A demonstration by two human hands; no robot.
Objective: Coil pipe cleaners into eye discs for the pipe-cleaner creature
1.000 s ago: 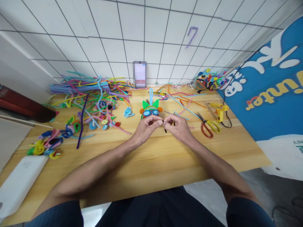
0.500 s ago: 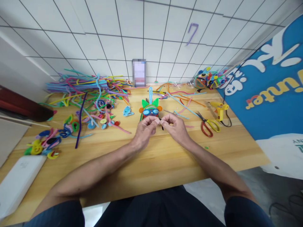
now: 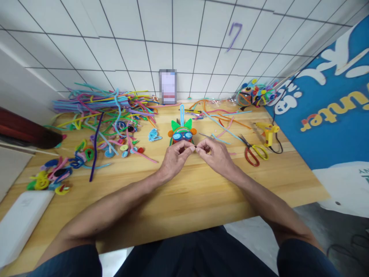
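Fingertip to fingertip, my left hand (image 3: 176, 159) and my right hand (image 3: 215, 156) are closed in a pinch over the middle of the table. Between them shows a bit of a short black pipe cleaner (image 3: 195, 146); most of it is hidden by the fingers. Just behind the hands stands a craft figure (image 3: 181, 126) with green pointed ears, orange balls at its sides, blue goggle-like eyes and a light blue loop on top. My hands cover its lower part.
Pipe cleaners (image 3: 92, 104) pile up at the back left, with twisted shapes (image 3: 57, 173) nearer. Scissors (image 3: 252, 150) and a yellow glue gun (image 3: 269, 134) lie right. A phone (image 3: 168, 86) leans on the wall; a white box-like device (image 3: 24, 219) sits at front left.
The black pipe cleaner's end, which hung below my right fingers, no longer shows. Both hands stay pinched together at nearly the same spot. The view has shifted slightly.
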